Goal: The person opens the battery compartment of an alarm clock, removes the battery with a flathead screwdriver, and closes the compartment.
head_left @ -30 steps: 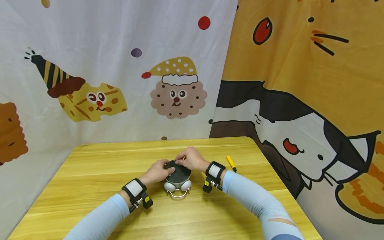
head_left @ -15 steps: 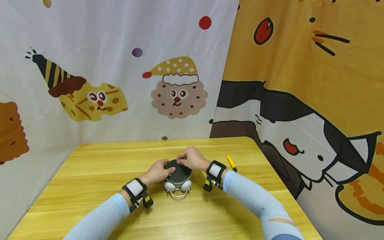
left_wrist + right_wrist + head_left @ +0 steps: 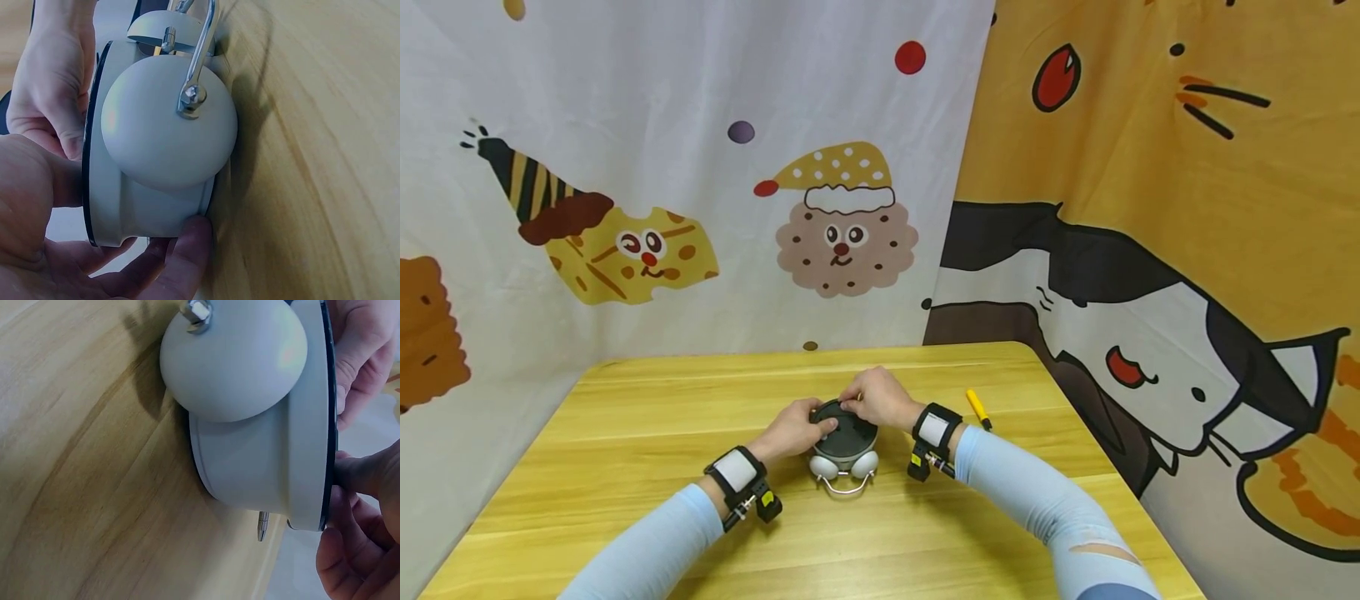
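A light-coloured twin-bell alarm clock (image 3: 848,435) lies on the table with its black back facing up. Its two bells (image 3: 865,463) and wire handle (image 3: 846,491) point toward me. My left hand (image 3: 792,429) grips the clock's left side, thumb on the back; in the left wrist view its fingers (image 3: 187,250) curl under the casing. My right hand (image 3: 880,398) has thumb and fingertips curled at the far edge of the black back. What exactly they pinch there is hidden. A small metal foot (image 3: 263,526) sticks out of the casing in the right wrist view.
A thin yellow-handled tool (image 3: 977,404) with a dark end lies to the right, beyond my right wrist. The wooden table (image 3: 647,408) ends at a patterned curtain (image 3: 700,167) behind and to the right.
Almost nothing differs. My right hand's fingers shift very slightly at the far edge of the clock's back; the left hand and the clock stay where they were.
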Action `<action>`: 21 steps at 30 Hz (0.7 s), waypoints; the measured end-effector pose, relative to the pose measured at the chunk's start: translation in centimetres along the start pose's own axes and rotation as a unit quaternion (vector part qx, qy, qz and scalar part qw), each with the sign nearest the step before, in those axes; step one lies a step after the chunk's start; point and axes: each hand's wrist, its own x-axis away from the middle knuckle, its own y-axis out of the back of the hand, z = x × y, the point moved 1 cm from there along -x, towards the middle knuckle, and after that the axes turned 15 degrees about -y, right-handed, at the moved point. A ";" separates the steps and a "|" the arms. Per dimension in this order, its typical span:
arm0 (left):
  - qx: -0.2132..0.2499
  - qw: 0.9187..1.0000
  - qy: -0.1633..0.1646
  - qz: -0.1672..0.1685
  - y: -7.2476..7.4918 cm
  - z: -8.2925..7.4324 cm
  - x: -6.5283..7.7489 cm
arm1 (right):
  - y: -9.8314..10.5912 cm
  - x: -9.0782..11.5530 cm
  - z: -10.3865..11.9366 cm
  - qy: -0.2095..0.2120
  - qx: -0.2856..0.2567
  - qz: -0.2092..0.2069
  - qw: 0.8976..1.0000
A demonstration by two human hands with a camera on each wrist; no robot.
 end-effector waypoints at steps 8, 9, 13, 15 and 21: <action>-0.003 1.000 -0.001 0.001 0.1 0.2 0.0 | -0.1 0.1 0.0 0.011 0.014 -0.014 1.000; -0.002 1.000 -0.001 0.000 0.0 0.2 0.0 | 0.0 0.1 0.0 0.011 0.013 -0.016 1.000; 0.003 1.000 0.001 -0.002 -0.1 0.2 0.1 | 0.0 0.1 0.1 0.014 0.020 -0.027 0.999; 0.002 1.000 0.001 -0.003 -0.1 0.2 0.1 | -0.1 0.0 0.0 0.017 0.026 -0.028 0.999; -0.003 1.000 -0.003 -0.007 -0.2 0.3 0.0 | -0.3 -0.1 0.0 0.023 0.035 -0.027 0.999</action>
